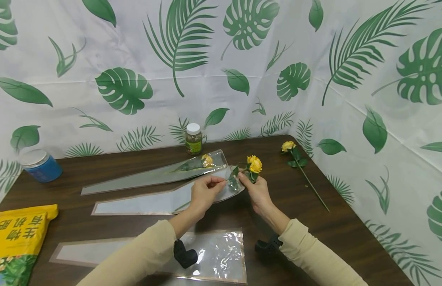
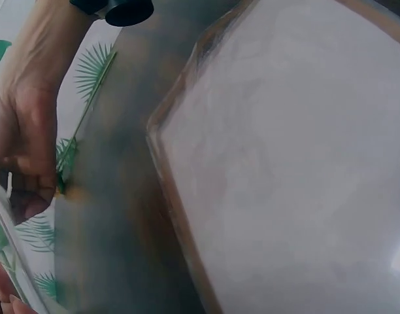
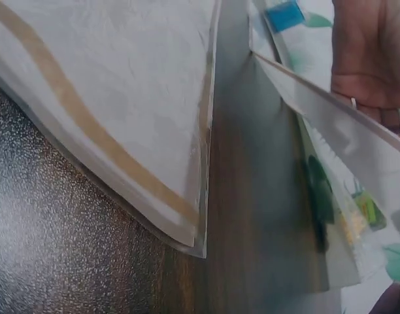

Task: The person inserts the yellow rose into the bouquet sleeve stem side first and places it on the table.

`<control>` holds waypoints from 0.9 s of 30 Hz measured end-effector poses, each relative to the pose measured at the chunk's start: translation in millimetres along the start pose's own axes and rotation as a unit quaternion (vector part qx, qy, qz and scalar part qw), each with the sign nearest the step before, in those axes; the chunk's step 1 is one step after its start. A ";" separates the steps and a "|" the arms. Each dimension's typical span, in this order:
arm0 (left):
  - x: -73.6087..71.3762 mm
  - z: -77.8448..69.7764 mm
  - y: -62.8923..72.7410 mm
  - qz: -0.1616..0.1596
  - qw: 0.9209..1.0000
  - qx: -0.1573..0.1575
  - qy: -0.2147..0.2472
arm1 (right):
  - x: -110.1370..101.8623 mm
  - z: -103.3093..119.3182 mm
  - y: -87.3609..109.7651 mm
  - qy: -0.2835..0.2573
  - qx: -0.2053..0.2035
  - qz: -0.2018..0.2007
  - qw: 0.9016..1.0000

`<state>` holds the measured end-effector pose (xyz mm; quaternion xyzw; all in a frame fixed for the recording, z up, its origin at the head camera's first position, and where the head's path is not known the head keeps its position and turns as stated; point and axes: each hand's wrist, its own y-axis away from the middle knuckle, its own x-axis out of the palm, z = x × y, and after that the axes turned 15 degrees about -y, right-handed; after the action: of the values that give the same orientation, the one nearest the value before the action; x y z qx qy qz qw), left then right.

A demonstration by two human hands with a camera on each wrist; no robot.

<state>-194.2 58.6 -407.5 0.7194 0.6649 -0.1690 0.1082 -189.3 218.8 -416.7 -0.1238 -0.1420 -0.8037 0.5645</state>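
Observation:
A yellow rose [image 1: 254, 163] with green leaves [image 1: 234, 180] stands at the mouth of a clear flower sleeve [image 1: 135, 207], its stem running inside. My left hand [image 1: 203, 191] pinches the sleeve near its mouth, thumb and index finger beside the leaves. Just under the bloom, my right hand [image 1: 257, 192] grips the rose, thumb against the sleeve's edge. The left wrist view shows the right hand [image 2: 30, 131] beyond the plastic and left fingertips [image 2: 0, 288] low at the edge. In the right wrist view, the left hand [image 3: 373, 59] is partly hidden behind the sleeve.
Behind lies a sleeve [image 1: 128, 182] with a yellow rose [image 1: 207, 160] inside. Another sleeve [image 1: 221, 254] lies in front, under the left forearm. A loose rose [image 1: 310, 180] lies at right. A jar [image 1: 193, 140], a blue tub [image 1: 42, 166] and a yellow bag [image 1: 18, 234] stand around.

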 end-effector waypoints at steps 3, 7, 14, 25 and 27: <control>-0.4 3.0 -0.1 0.005 1.000 -0.022 0.003 | -2.1 0.4 -0.6 -0.065 0.005 0.021 0.998; -0.3 6.9 0.6 0.007 0.999 -0.040 0.011 | -8.0 4.5 -2.8 -0.118 0.043 0.053 0.991; 0.0 5.5 1.4 0.007 0.999 -0.031 0.012 | -16.2 15.8 -10.0 -0.179 0.108 0.097 0.973; -1.9 0.4 -3.1 0.003 1.000 -0.019 0.014 | -19.8 17.4 -6.5 -0.183 0.117 0.117 0.969; -2.2 -1.0 -3.6 0.005 1.000 -0.017 0.015 | -19.9 14.9 -4.9 -0.151 0.103 0.111 0.977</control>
<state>-197.8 57.3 -405.5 0.7232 0.6658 -0.1463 0.1110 -186.6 243.2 -410.5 -0.2000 -0.2937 -0.6891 0.6315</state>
